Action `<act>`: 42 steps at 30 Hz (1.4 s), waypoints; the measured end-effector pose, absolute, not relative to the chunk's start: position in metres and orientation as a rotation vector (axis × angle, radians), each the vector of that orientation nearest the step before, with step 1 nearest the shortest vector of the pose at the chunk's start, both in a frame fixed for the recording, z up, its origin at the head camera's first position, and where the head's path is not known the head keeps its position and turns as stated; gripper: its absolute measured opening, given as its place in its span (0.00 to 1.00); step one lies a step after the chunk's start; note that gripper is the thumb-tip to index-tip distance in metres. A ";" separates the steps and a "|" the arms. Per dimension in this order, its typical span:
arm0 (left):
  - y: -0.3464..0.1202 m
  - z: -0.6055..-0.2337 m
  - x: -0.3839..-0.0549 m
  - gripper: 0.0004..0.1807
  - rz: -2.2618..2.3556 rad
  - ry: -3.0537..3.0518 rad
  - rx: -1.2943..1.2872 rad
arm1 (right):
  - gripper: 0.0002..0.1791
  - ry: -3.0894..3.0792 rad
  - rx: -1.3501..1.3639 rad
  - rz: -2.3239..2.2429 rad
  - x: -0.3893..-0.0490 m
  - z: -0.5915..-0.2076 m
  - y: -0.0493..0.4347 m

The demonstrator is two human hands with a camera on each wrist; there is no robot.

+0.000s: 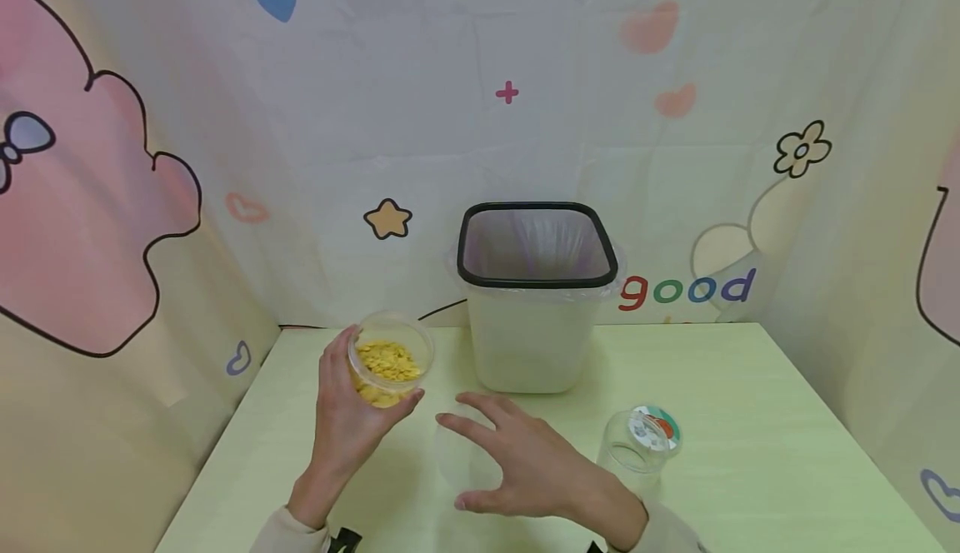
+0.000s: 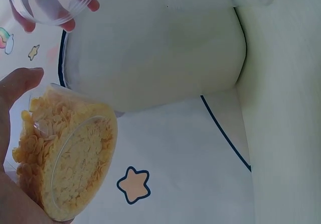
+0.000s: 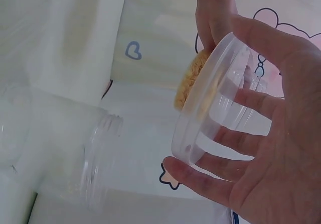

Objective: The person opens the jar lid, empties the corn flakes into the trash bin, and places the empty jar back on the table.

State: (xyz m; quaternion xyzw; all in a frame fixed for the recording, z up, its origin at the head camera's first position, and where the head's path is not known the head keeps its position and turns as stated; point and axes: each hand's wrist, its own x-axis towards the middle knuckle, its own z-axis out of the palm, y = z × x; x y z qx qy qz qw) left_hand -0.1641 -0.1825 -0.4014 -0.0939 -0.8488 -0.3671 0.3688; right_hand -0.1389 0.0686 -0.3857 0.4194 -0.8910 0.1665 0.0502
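Note:
A clear plastic cup (image 1: 392, 360) part full of yellow flakes is gripped in my left hand (image 1: 352, 407), tilted, above the left of the table. In the left wrist view the cup (image 2: 75, 153) shows its round base, with flakes heaped against the wall. My right hand (image 1: 536, 461) has its thumb and fingers spread round the edge of a clear round lid (image 3: 200, 103), seen in the right wrist view. Below that hand an empty clear jar (image 3: 75, 148) with a threaded neck stands upright on the table, faint in the head view.
A white bin (image 1: 528, 336) with a black rim and clear liner stands at the back middle of the table (image 1: 720, 386). To the right is another clear jar (image 1: 630, 449), by a printed round lid (image 1: 663, 426). A patterned cloth (image 1: 360, 103) hangs behind.

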 end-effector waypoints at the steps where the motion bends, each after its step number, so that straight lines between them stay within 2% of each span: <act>1: -0.184 -0.402 -0.164 0.63 -0.942 -2.180 -0.234 | 0.47 -2.718 1.283 0.509 -0.139 -0.386 0.067; 17: -0.208 -0.408 -0.168 0.64 -0.970 -2.198 -0.142 | 0.46 -2.628 1.385 0.403 -0.134 -0.403 0.044; 31: -0.212 -0.411 -0.168 0.64 -0.968 -2.207 -0.119 | 0.43 -2.690 1.454 0.404 -0.133 -0.423 0.028; 42: -0.212 -0.411 -0.169 0.64 -0.967 -2.208 -0.119 | 0.44 -2.770 1.454 0.345 -0.136 -0.445 0.017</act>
